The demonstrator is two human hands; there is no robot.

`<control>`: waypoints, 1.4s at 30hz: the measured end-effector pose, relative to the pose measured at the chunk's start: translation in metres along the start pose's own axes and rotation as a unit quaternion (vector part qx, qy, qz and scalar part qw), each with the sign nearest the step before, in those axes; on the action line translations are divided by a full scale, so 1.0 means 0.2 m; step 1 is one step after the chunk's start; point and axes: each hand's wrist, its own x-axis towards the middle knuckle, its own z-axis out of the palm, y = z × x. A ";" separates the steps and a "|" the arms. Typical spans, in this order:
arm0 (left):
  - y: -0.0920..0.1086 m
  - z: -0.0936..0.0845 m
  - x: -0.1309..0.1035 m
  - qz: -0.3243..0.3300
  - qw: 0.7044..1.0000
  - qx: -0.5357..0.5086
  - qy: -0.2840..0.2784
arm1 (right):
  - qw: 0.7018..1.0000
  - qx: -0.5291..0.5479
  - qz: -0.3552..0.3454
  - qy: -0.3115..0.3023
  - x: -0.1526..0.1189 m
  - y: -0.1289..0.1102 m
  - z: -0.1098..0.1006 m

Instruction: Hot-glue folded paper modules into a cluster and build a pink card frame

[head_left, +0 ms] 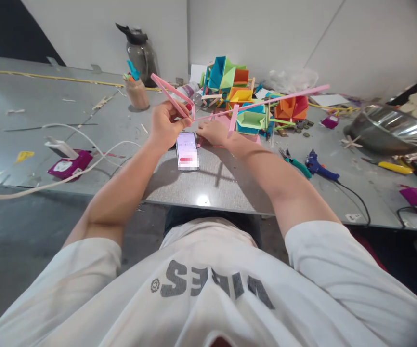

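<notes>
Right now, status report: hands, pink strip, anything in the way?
Left hand holding bent pink strip. Right hand low near phone, grip unclear. Phone lies close, possibly in the way.

Bright, whitish light, and there's a hot glare on the tabletop (203, 198), just below centre at six o'clock! Soft shadows under both forearms (266, 171), a crossed one below the pink strip (233, 121). Steel bowl (378, 125) gleaming at three! Phone screen (186, 144) part-pixelated, wide-angle stretch bending the edges, black corner at two.
</notes>
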 end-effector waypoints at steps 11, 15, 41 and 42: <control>-0.04 -0.02 0.04 0.035 0.999 -0.015 0.016 | 0.999 0.036 0.000 0.007 -0.37 -0.25 -0.11; -0.06 -0.03 0.05 0.042 0.999 -0.019 0.013 | 0.997 0.076 -0.026 0.017 -0.50 -0.46 -0.12; 0.00 -0.05 0.01 0.047 0.999 -0.001 -0.006 | 0.995 0.099 -0.015 0.023 -0.17 -0.12 0.05; 0.01 -0.05 0.00 0.053 0.999 -0.006 -0.009 | 0.995 0.093 -0.030 0.024 -0.19 -0.15 0.05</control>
